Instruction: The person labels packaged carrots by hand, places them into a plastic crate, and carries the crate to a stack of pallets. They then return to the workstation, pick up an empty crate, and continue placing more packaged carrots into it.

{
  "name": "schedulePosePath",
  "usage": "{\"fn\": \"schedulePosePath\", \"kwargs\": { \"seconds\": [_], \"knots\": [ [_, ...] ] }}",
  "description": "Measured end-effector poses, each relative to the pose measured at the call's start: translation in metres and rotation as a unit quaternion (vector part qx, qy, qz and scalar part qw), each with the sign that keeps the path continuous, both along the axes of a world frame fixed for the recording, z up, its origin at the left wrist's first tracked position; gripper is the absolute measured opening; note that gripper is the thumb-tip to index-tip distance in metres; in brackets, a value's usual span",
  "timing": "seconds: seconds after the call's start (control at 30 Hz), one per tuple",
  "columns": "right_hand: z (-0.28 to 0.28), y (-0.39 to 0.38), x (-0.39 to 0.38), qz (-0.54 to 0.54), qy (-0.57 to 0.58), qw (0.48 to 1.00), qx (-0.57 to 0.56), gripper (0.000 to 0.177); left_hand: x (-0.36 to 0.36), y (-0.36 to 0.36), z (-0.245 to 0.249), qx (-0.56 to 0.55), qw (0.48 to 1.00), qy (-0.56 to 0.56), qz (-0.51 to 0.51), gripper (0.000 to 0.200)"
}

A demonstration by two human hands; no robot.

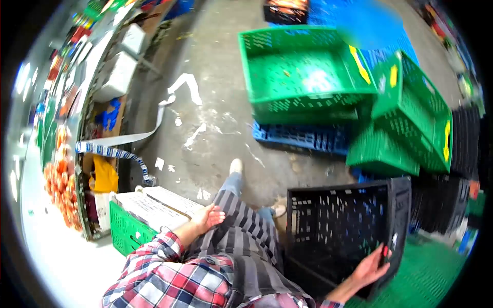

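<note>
My right hand (371, 269) grips the right-hand rim of a black plastic crate (339, 210), close to a small red part on that side. The crate is tilted, with its open side towards me, and only dark slotted walls show inside it. Nothing is in my left hand (209, 217), which hangs in front of my striped apron (241, 231) with its fingers stretched out. Just left of that hand stands a green crate (131, 231) with white slotted pieces (169, 205) on top.
Large green crates (308, 61) rest on a blue pallet (303, 138) ahead, and another green crate (411, 113) leans beside them. Stacked black crates (439, 203) stand at right. A shelf and table (87, 128) run along the left. White scraps (187, 87) litter the floor.
</note>
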State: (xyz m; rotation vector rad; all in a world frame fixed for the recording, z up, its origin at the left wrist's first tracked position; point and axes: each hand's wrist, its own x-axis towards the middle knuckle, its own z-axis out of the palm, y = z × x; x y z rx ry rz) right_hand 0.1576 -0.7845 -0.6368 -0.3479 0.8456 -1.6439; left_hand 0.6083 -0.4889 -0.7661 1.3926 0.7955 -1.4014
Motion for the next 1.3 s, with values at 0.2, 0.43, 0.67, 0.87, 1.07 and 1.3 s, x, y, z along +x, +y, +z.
{"fn": "schedulePosePath", "kwargs": {
  "seconds": [0.2, 0.43, 0.67, 0.87, 1.07, 1.3],
  "knots": [
    [0.154, -0.001, 0.162, 0.316, 0.211, 0.894, -0.237, 0.072, 0.063, -0.02, 0.03, -0.098, 0.934, -0.252, -0.232, 0.051],
    [0.309, -0.021, 0.369, 0.403, 0.242, 0.786, -0.401, 0.068, 0.187, -0.129, 0.139, -0.367, 0.653, -0.54, -0.384, 0.101],
    [0.34, -0.084, 0.58, 0.654, -0.001, 0.644, -0.397, 0.061, 0.29, -0.059, 0.172, -0.47, 0.636, -0.52, -0.324, 0.104],
    [0.312, 0.026, 0.825, 0.824, -0.071, 0.354, -0.437, 0.078, 0.29, 0.02, 0.207, -0.213, 0.757, -0.607, 0.112, 0.049],
    [0.283, 0.256, 0.914, 0.88, -0.129, 0.094, -0.448, 0.06, 0.28, 0.043, 0.156, 0.053, 0.752, -0.513, 0.41, 0.041],
    [0.255, 0.467, 0.84, 0.897, -0.185, -0.346, -0.203, 0.033, 0.241, 0.025, 0.129, 0.226, 0.5, -0.475, 0.687, 0.015]
  ]
}}
